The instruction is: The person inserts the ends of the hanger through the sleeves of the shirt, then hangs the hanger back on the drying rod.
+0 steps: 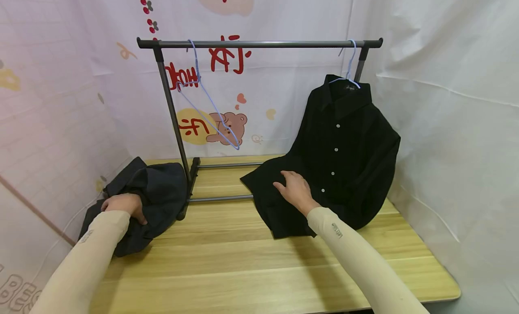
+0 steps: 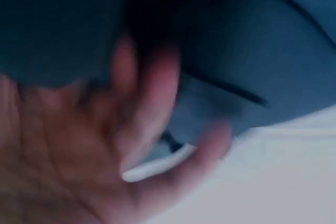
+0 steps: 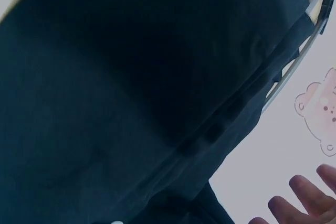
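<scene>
A dark garment (image 1: 158, 201) lies bunched on the table at the left, and my left hand (image 1: 125, 205) reaches into its folds. In the left wrist view that hand (image 2: 79, 145) is blurred, palm showing, fingers loosely bent against the dark cloth (image 2: 231, 35), which hides some of them. On a hanger (image 1: 349, 66) at the rack's right end hangs a black button-up shirt (image 1: 361, 138) with white buttons. My right hand (image 1: 298, 190) is spread in front of its lower left part, and in the right wrist view its fingers (image 3: 310, 198) are apart with nothing between them.
A dark metal rack (image 1: 259, 44) stands at the back of the wooden table (image 1: 227, 269). A bare light-blue hanger (image 1: 207, 97) hangs tilted near its left end. White printed sheets (image 1: 275, 116) line the back and sides. A thin cable (image 1: 69, 226) runs along the left sheet.
</scene>
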A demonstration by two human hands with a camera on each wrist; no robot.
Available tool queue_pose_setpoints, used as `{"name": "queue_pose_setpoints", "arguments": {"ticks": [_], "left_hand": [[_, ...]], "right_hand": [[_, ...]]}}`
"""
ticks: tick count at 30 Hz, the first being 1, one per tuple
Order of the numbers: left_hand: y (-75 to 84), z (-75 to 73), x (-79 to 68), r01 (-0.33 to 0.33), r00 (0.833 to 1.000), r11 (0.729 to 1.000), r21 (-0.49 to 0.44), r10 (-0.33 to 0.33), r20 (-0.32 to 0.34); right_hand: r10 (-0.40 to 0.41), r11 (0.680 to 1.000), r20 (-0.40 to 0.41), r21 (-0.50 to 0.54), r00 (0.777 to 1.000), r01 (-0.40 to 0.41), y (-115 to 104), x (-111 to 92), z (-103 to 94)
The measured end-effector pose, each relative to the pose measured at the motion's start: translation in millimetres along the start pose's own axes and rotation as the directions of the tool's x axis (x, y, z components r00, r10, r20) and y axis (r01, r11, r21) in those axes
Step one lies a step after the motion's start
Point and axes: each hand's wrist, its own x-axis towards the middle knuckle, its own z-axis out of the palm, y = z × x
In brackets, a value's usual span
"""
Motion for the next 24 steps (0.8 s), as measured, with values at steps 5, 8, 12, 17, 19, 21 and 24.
{"name": "queue_pose_setpoints", "arguments": {"ticks": [5, 8, 12, 17, 19, 21, 24], "left_hand": [[-24.8, 17.5, 6.4, -0.087, 0.996, 0.990, -0.111, 0.083, -0.035], [-37.5, 24.4, 15.2, -0.151, 0.988, 0.976, -0.157, 0.153, -0.001], [-46.7, 26.5, 31.5, -0.333, 0.939, 0.937, -0.106, 0.320, -0.123], [-47.2, 34.2, 37.6, -0.399, 0.868, 0.913, -0.079, 0.349, -0.353], [-44.6, 37.4, 35.1, -0.381, 0.829, 0.919, -0.099, 0.292, -0.477], [-40.8, 39.5, 32.2, -0.366, 0.764, 0.921, -0.135, 0.215, -0.608], [-32.0, 38.1, 27.5, -0.400, 0.624, 0.894, -0.200, 0.106, -0.774]], "right_hand": [[-0.013, 0.990, 0.048, -0.136, 0.999, 0.019, 2, 2, -3.9], [-0.008, 0.984, 0.068, -0.176, 0.998, 0.020, 3, 3, -6.1], [0.004, 0.981, 0.065, -0.191, 0.998, 0.008, 8, 3, -8.1], [0.001, 0.984, 0.044, -0.177, 0.999, 0.007, 13, 3, -8.1], [-0.002, 0.985, 0.035, -0.171, 0.999, 0.008, 14, 3, -8.6], [-0.001, 0.986, 0.028, -0.165, 1.000, 0.006, 15, 3, -10.1], [0.002, 0.988, 0.019, -0.157, 1.000, 0.001, 16, 2, -12.2]]}}
